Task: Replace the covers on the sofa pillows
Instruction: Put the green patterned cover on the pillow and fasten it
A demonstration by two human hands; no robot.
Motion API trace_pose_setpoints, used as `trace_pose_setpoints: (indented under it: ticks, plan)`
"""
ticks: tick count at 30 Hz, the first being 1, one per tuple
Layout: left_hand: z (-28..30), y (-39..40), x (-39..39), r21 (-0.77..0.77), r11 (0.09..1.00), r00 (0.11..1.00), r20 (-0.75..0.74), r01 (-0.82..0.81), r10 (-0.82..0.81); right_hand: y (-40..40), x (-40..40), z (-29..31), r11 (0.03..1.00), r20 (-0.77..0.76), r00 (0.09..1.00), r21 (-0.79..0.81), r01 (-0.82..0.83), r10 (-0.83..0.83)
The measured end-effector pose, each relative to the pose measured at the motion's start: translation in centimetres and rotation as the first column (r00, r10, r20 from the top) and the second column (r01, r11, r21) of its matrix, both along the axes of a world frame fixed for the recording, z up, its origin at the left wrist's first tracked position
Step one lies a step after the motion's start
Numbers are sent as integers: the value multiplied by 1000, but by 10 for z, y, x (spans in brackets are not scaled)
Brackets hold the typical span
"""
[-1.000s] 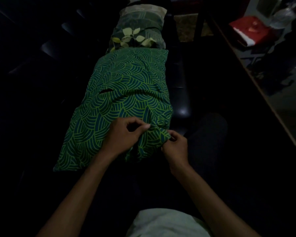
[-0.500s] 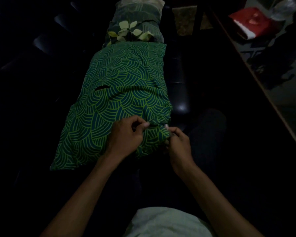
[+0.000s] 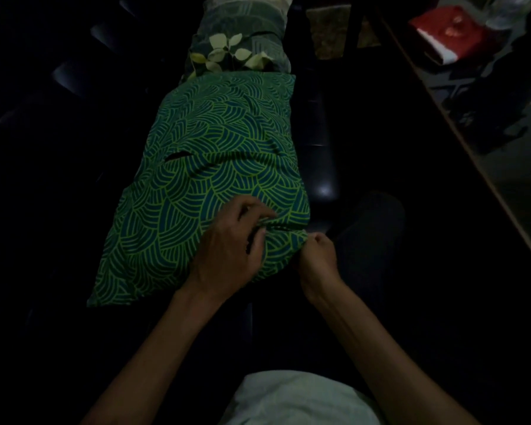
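A pillow in a green cover with a yellow-green line pattern (image 3: 215, 179) lies lengthwise on the dark sofa seat (image 3: 322, 167). A small gap shows in the cover's seam at the left middle. My left hand (image 3: 230, 246) rests on the near right corner and pinches the cover's fabric between thumb and fingers. My right hand (image 3: 318, 256) is closed on the cover's edge at that same corner. Behind the green pillow lies a second pillow (image 3: 242, 47) in a dark cover with pale leaves.
The black sofa back (image 3: 59, 87) runs along the left. A wooden table edge (image 3: 460, 142) crosses the right side, with a red and white packet (image 3: 445, 32) on it. A pale cushion (image 3: 295, 400) lies in my lap.
My left hand has shifted slightly right along the near corner and my right hand has gripped the cover's edge closer to it. The pillow has barely moved.
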State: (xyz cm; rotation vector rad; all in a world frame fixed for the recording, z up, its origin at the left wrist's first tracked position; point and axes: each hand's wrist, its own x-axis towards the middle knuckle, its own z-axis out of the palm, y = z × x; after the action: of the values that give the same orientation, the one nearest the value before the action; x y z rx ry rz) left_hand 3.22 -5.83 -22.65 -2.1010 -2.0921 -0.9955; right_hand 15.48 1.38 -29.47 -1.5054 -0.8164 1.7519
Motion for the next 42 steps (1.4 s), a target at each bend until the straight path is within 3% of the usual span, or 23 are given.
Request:
trace_pose_setpoints:
  ticks: [3,11,16,19,23,28,31,32,34,37,39,42]
  plan:
    - [-3,-8,5,-84,984,986,-30,159,-162,1,1,-4,1000,26,1000,11,-15,15]
    - [-10,-14,7,-181,983,994,-92,33,-51,-4,8,13,1000,-68,998,-11,-2,1]
    - [-11,-13,10,-95,995,993,-113,33,-44,-11,22,39,997,-258,965,-43,-66,53]
    - [-15,-13,20,19,998,998,-38,58,-57,-16,41,58,986,-310,939,-30,-166,148]
    - [-23,-10,37,116,989,993,64,92,-100,-23,55,58,974,-136,965,62,-216,223]
    - [-24,-13,34,16,972,939,252,236,-232,-11,58,53,987,-209,965,0,-161,157]
    - [-12,-12,25,-30,970,874,442,242,-204,-7,63,45,981,-194,963,-10,-194,188]
    - [-9,-7,20,-14,983,889,430,182,-158,-6,64,43,978,-197,960,-13,-207,200]
    - [-7,9,6,13,1000,975,223,0,-3,-6,65,40,975,-181,959,-7,-224,219]
    - [2,45,-23,-55,976,977,-19,-212,212,-6,62,39,980,-134,971,24,-196,198]
    - [8,66,-37,-98,964,967,-94,-247,238,-7,61,39,984,-102,979,43,-175,179]
    - [16,81,-45,-44,982,976,-131,-182,176,-8,63,40,987,-86,984,55,-151,155]
